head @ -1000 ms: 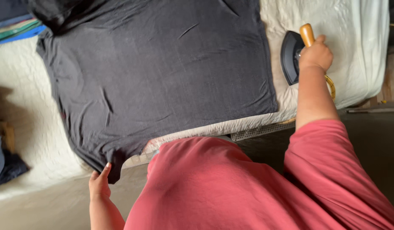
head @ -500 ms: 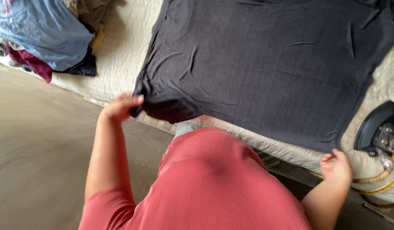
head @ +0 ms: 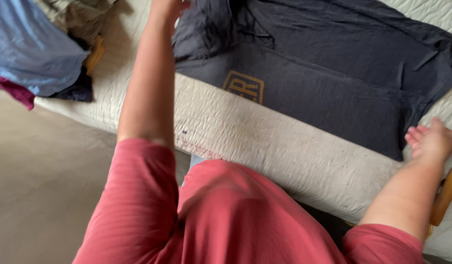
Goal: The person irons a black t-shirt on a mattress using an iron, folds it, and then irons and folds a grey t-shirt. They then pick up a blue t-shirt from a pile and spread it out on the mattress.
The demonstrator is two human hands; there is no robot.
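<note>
A: Left hand (head: 168, 9)?
B: Far left, mostly cut off by the top edge; fingers bunched on the folded edge of the dark grey T-shirt (head: 333, 73), though the grip itself cannot be told for sure.

A: Right hand (head: 431, 139)?
B: Near right, fingers open and spread, just beside the shirt's near right corner, holding nothing.

A: The shirt?
B: Lies across the far half of the cream quilted pad (head: 265, 142), folded over, a yellow printed patch (head: 243, 86) facing up.

A: Surroundings?
B: Pile of clothes (head: 35, 49) far left; wooden handle (head: 445, 195) near right, beneath the forearm.
</note>
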